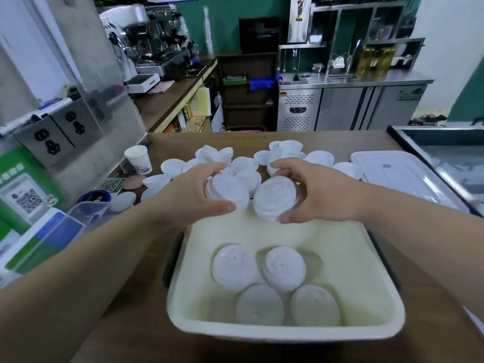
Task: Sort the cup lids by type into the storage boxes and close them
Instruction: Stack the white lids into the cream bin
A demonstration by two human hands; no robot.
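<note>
Wooden café counter (379,142) ran across the view, with a paper cup (137,159) standing near its left end. The left hand (188,191) was curled round a short pile of white lids, the left stack (227,191), with the thumb under and the fingers over the top. It was tilted so its domed face looked back at the person. Behind both hands, loose lids (246,166) lay scattered and unsorted on the counter. The box (262,334) sat centred, below the hands and nearer the person, and both hands hung over its far rim. Four piles (233,268) filled its near half; the far floor, straight beneath the held lids, lay bare. The right stack (273,199) almost touched the left one, tilted likewise, and the right hand (322,191) gripped its edge with curled fingers. Neither hand was plainly nearer the box; a short drop looked enough for both. The cover (400,176) lay flat at the far right, apart from the box.
</note>
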